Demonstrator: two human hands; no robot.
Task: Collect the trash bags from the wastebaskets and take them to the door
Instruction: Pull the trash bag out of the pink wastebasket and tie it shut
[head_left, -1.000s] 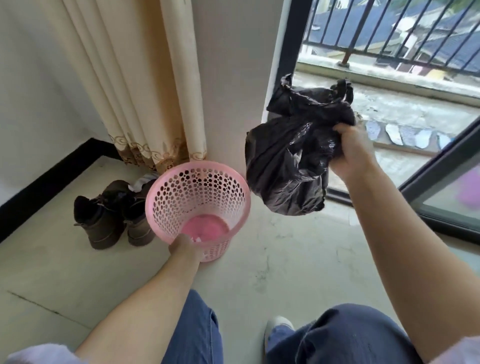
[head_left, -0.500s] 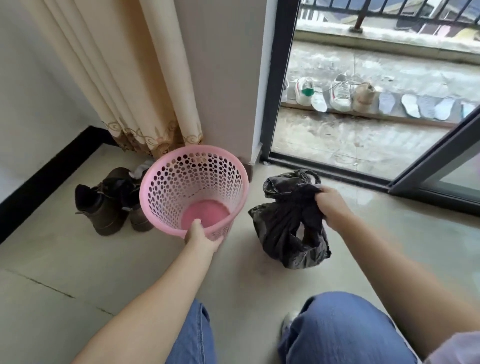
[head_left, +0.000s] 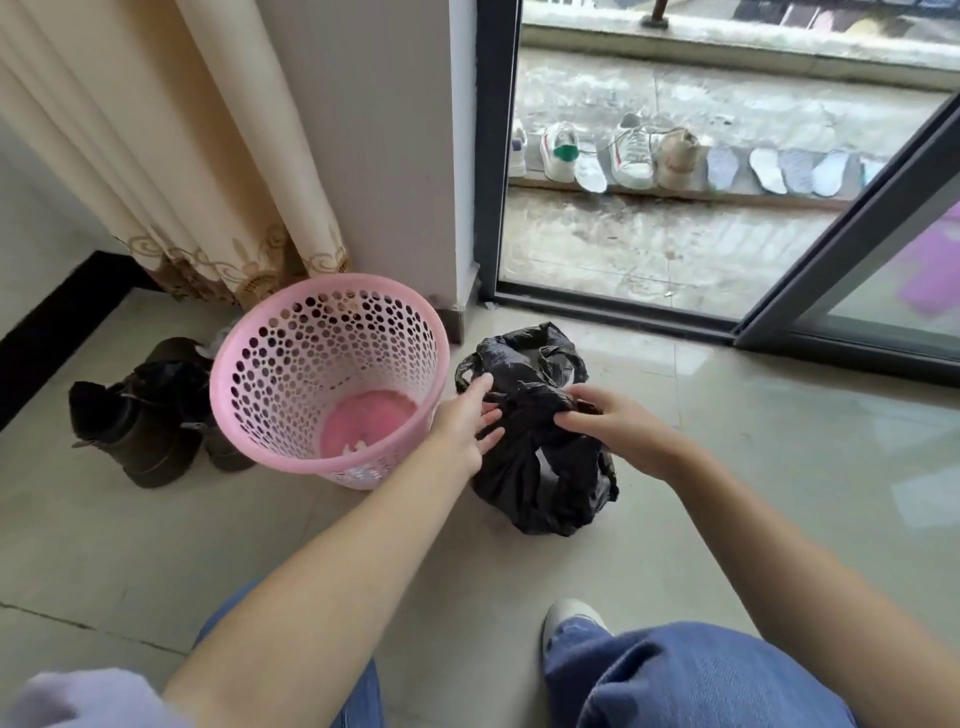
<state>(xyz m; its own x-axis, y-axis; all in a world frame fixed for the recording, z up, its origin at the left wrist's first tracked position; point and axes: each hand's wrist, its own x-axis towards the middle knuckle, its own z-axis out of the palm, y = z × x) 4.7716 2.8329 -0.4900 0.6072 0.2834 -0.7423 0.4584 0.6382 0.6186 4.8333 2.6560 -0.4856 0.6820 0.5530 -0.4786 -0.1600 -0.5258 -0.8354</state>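
A black trash bag (head_left: 540, 483) sits on the tiled floor just right of a pink perforated wastebasket (head_left: 291, 358), which is tilted toward me with no bag in it and a few scraps at its bottom. My right hand (head_left: 618, 431) pinches the gathered top of the bag. My left hand (head_left: 467, 421) has its fingers spread and touches the bag's left side, off the basket.
Dark boots (head_left: 140, 415) stand left of the basket under a beige curtain (head_left: 171, 156). A sliding glass door (head_left: 852, 270) opens onto a wet balcony with a row of shoes (head_left: 623, 150) and insoles. My jeans and one shoe (head_left: 571, 618) fill the foreground.
The bag came down from mid-air and now rests on the floor. My left hand let go of the basket rim and moved right onto the bag.
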